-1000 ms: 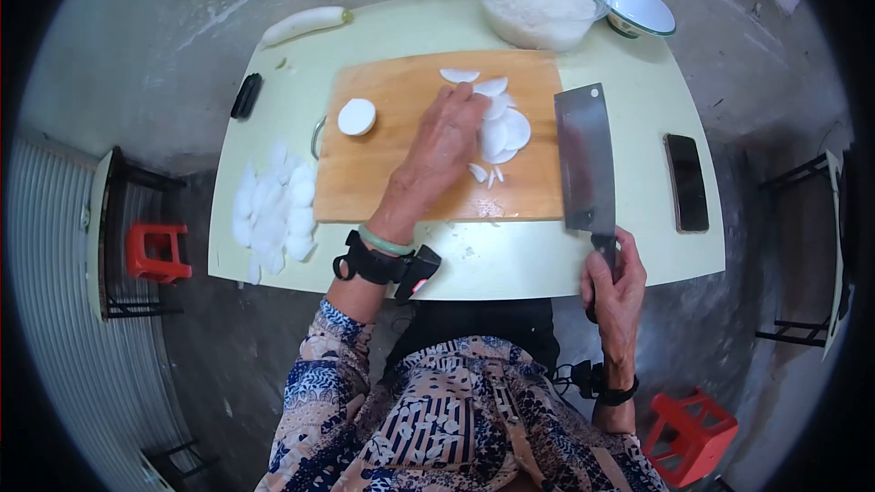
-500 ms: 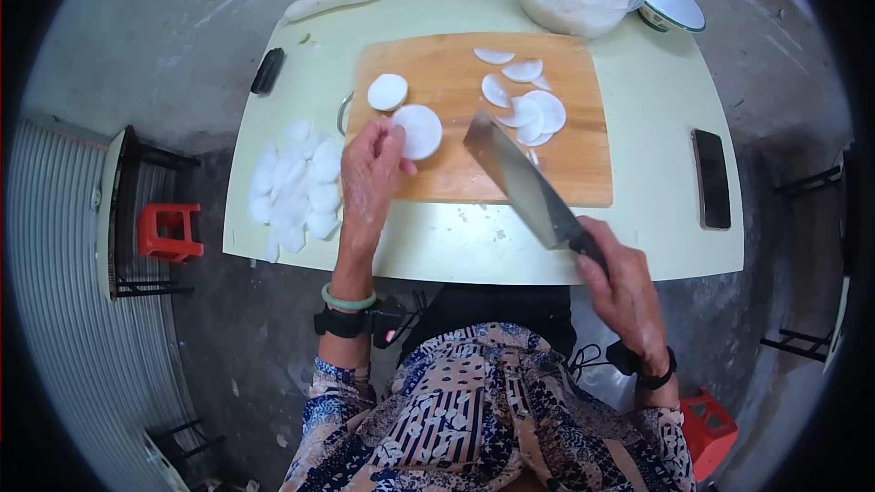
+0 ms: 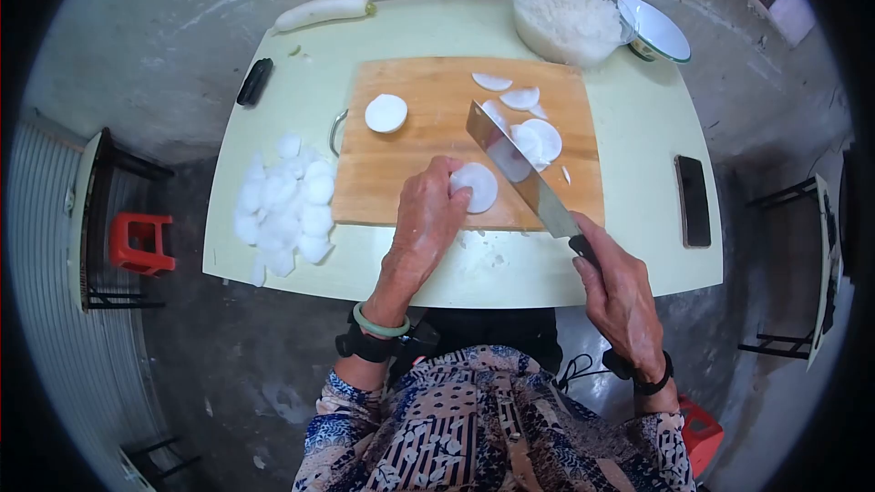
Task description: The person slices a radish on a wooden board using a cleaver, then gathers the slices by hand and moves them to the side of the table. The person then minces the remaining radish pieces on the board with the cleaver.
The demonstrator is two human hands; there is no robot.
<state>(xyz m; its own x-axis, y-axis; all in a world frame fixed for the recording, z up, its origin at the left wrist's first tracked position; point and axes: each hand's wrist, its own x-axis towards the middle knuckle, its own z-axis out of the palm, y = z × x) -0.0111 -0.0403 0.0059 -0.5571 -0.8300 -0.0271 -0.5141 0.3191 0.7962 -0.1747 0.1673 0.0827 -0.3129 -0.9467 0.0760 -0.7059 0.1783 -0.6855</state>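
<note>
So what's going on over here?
A person's left hand holds a round white radish piece at the wooden cutting board, and the right hand grips a cleaver, blade slanted over the board. Thin radish slices lie on the board's right side; a white pile sits on the table to its left.

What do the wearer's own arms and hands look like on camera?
The left hand and right hand are ungloved. The left wrist wears a pale green bangle and a black strap; the right has a black wristband with a dark module. A thin dark cord shows nearby. Both patterned sleeves mix navy, white and peach.
</note>
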